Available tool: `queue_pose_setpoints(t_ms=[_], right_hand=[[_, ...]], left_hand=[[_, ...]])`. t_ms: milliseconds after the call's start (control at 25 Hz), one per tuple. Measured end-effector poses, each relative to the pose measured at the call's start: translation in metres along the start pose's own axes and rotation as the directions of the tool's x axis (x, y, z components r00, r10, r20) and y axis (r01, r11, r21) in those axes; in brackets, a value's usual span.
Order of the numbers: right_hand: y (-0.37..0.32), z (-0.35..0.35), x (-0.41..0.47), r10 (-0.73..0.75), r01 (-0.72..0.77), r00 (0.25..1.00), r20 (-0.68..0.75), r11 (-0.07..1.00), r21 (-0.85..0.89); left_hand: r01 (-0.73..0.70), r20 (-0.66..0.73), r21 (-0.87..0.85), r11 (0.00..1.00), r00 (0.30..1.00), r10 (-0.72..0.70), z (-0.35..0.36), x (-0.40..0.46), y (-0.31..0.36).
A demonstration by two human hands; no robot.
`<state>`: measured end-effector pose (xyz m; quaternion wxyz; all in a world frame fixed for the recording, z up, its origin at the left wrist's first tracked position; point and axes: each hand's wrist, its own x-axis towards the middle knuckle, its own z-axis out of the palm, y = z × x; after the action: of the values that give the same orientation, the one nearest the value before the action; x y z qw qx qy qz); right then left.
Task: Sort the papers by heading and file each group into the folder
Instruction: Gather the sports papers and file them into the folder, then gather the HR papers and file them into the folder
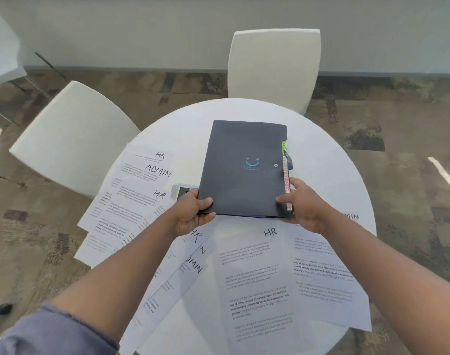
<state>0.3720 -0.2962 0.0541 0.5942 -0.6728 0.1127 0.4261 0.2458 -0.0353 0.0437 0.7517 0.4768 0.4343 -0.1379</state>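
On the left of the round white tabletop (pixel 329 149) lay a fanned pile of papers (pixel 131 198) with handwritten headings, HR and ADMIN mixed together and not yet sorted. Just right of them the left hand (pixel 190 213) had its grip closed on the near left corner of the dark folder (pixel 244 167), thumb on the cover and fingers curled beneath. The folder sat at the middle of the tabletop, closed, its long axis running away from the person and its near edge seemingly lifted a little. The right hand (pixel 302 203) pinched the near right edge, beside the coloured tabs (pixel 286 175) and the snap clasp (pixel 275 165). More sheets (pixel 257 272) lay on the near side, under both forearms. The opening side faced right, so the right hand looked the nearer one to undo the clasp, while the left steadied the spine.
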Motion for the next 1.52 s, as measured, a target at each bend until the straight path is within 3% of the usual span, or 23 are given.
queue_pose_setpoints(t_ms=[120,320,800,960,1160,1520], right_hand=[[0.009,0.0,0.016,0.1,-0.101,0.995,0.006,0.995,0.019],[0.009,0.011,0.049,0.084,-0.068,0.989,-0.119,0.99,0.127],[0.001,0.032,0.098,0.037,-0.029,0.989,-0.144,0.998,0.053],[0.011,0.029,0.091,0.02,-0.015,0.983,-0.182,1.0,0.025],[0.025,0.026,0.058,0.003,-0.005,0.993,-0.121,1.0,-0.015],[0.091,0.024,-0.043,0.036,-0.036,0.999,-0.005,0.999,-0.003]], left_hand=[[-0.012,-0.066,0.004,1.0,0.998,0.012,0.005,0.015,0.007],[-0.051,-0.194,-0.035,0.998,0.98,0.043,-0.001,0.049,0.016],[-0.056,-0.178,-0.006,0.998,0.983,0.054,-0.025,0.112,0.035],[-0.105,-0.167,-0.004,0.994,0.981,0.103,-0.024,0.092,0.033],[-0.124,-0.162,0.069,0.99,0.978,0.134,-0.03,0.048,0.01],[-0.081,-0.205,0.104,0.991,0.974,0.101,-0.062,-0.063,-0.086]])
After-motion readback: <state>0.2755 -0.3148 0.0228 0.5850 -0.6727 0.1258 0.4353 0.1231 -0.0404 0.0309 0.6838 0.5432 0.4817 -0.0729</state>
